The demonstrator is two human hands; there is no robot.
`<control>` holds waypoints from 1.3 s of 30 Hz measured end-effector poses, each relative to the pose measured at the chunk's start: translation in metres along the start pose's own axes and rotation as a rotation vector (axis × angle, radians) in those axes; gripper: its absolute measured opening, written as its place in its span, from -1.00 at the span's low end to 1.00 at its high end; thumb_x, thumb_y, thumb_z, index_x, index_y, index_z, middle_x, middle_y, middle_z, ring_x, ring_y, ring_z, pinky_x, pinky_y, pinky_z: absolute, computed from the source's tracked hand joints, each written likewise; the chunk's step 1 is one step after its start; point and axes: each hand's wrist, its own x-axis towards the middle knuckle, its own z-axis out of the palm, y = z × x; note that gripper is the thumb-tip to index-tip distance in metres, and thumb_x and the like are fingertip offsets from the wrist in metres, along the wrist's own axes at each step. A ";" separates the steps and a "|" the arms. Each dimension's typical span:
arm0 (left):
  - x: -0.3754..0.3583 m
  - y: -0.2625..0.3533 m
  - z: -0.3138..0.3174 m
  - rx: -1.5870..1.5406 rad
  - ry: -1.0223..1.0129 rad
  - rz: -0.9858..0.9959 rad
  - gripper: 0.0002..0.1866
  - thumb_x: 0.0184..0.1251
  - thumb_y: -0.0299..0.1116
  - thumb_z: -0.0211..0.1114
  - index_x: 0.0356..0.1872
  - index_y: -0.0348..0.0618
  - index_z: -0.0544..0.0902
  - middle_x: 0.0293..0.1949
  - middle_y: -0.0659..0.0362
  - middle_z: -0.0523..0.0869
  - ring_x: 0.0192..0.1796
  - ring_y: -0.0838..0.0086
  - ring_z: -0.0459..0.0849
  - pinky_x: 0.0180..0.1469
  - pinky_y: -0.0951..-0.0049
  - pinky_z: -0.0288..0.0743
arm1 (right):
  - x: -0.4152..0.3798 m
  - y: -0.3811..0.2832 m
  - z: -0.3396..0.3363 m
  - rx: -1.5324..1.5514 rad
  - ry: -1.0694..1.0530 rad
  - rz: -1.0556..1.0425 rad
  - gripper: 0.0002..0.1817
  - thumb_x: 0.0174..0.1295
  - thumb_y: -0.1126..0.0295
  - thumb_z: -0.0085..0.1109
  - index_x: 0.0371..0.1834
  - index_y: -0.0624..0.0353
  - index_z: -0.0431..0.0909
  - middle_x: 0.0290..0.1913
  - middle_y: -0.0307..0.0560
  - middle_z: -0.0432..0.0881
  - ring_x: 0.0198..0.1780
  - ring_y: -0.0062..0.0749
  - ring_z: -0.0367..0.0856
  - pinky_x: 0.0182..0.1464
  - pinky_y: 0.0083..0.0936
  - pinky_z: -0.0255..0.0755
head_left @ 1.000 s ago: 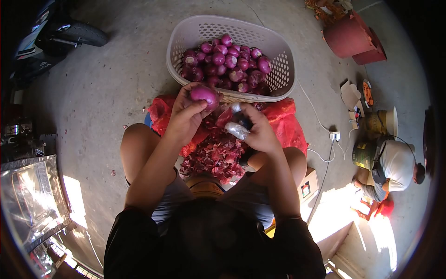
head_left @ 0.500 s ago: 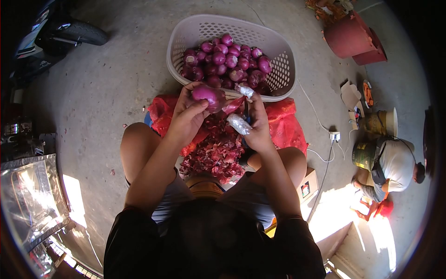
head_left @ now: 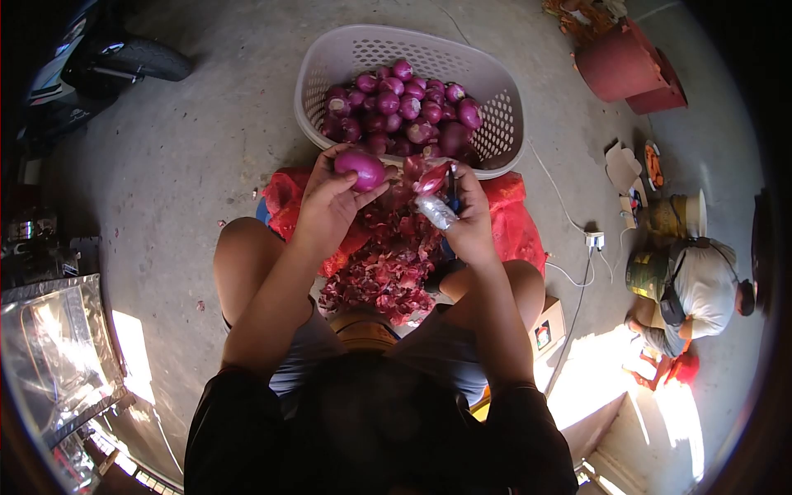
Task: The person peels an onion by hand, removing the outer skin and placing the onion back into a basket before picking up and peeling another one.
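A smooth purple-red onion rests in the grip of my left hand, fingers curled round it. My right hand is closed, with silver wrapping around its thumb. It grips a small blue-handled knife, mostly hidden by the fingers. Loose red onion skin is pinched against the knife, apart from the onion. Beyond both hands stands a pale plastic basket holding several red onions. Below the hands lies a heap of onion peelings between my knees.
Red mesh sacking spreads under and beside the peelings. A white plug adapter and cables lie on the floor to the right. Another person bends over near buckets at far right. A motorbike wheel is at upper left.
My right hand has drawn slightly right, away from the onion, carrying a strip of skin. The onion in my left hand has turned and shows a smoother, brighter surface.
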 end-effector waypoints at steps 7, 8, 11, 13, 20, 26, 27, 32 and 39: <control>-0.003 0.006 0.006 -0.089 -0.025 -0.161 -0.45 0.28 -0.07 -0.10 0.17 -0.25 0.32 0.23 -0.17 0.36 0.20 0.01 0.45 0.25 0.09 0.30 | -0.005 -0.002 -0.009 -0.286 -0.177 0.106 -0.54 0.19 0.46 0.08 0.18 0.20 0.26 -0.18 0.06 0.59 -0.16 -0.30 0.58 -0.08 -0.47 0.39; -0.002 0.006 0.005 -0.092 -0.008 -0.163 -0.43 0.28 -0.04 -0.12 0.17 -0.28 0.32 0.23 -0.17 0.36 0.19 0.01 0.46 0.24 0.10 0.32 | -0.006 0.002 -0.014 -0.426 -0.185 0.141 -0.53 0.19 0.42 0.06 0.19 0.19 0.26 -0.17 0.13 0.59 -0.14 -0.20 0.59 -0.07 -0.42 0.40; -0.002 0.010 0.001 -0.131 0.012 -0.170 -0.37 0.29 0.03 -0.16 0.16 -0.33 0.33 0.23 -0.17 0.36 0.16 0.01 0.49 0.19 0.11 0.38 | -0.009 0.005 -0.021 -0.719 -0.174 0.129 -0.51 0.14 0.35 0.02 0.18 0.17 0.29 -0.17 0.24 0.57 -0.11 0.02 0.56 -0.07 -0.26 0.40; -0.002 0.013 0.001 -0.200 -0.013 -0.172 -0.36 0.30 0.05 -0.16 0.16 -0.34 0.32 0.23 -0.17 0.37 0.16 0.01 0.49 0.16 0.11 0.41 | -0.008 0.000 -0.021 -0.785 -0.191 0.133 -0.51 0.08 0.36 0.03 0.15 0.15 0.33 -0.20 0.24 0.58 -0.12 0.07 0.56 -0.09 -0.21 0.41; -0.002 0.010 0.005 -0.281 -0.035 -0.210 -0.35 0.31 0.10 -0.19 0.18 -0.29 0.32 0.23 -0.14 0.37 0.22 -0.05 0.41 0.21 0.06 0.34 | -0.002 -0.010 -0.012 -0.898 -0.219 0.077 -0.49 0.03 0.16 0.25 0.03 0.15 0.46 -0.36 0.12 0.63 -0.28 0.03 0.62 -0.22 -0.20 0.47; -0.002 0.007 0.006 -0.336 -0.061 -0.229 -0.34 0.32 0.12 -0.21 0.19 -0.26 0.33 0.25 -0.11 0.35 0.30 -0.07 0.29 0.31 -0.09 0.12 | -0.003 -0.010 -0.009 -0.906 -0.208 0.037 -0.31 -0.08 -0.02 0.37 0.04 0.22 0.44 -0.39 0.15 0.62 -0.31 0.05 0.63 -0.26 -0.19 0.47; -0.002 0.006 0.006 -0.349 -0.063 -0.232 -0.34 0.32 0.12 -0.22 0.19 -0.26 0.33 0.25 -0.11 0.35 0.31 -0.06 0.27 0.31 -0.11 0.10 | -0.003 -0.009 -0.009 -0.903 -0.212 0.047 -0.30 -0.08 -0.01 0.38 0.04 0.23 0.43 -0.40 0.16 0.62 -0.31 0.06 0.63 -0.27 -0.19 0.47; -0.004 0.001 0.011 -0.387 -0.096 -0.239 -0.35 0.32 0.14 -0.21 0.18 -0.22 0.36 0.27 -0.10 0.32 0.34 -0.03 0.22 0.31 -0.13 0.07 | -0.004 -0.005 -0.006 -0.904 -0.237 0.054 -0.31 -0.05 -0.01 0.35 0.05 0.21 0.38 -0.43 0.17 0.61 -0.33 0.08 0.62 -0.30 -0.14 0.47; -0.002 -0.008 0.006 -0.334 -0.100 -0.236 -0.39 0.32 0.11 -0.19 0.14 -0.20 0.40 0.24 -0.11 0.36 0.36 0.03 0.21 0.35 -0.02 0.04 | -0.006 -0.001 -0.001 -0.961 -0.291 0.070 -0.30 -0.02 0.02 0.33 0.12 0.20 0.35 -0.34 0.18 0.62 -0.31 0.08 0.62 -0.31 -0.17 0.47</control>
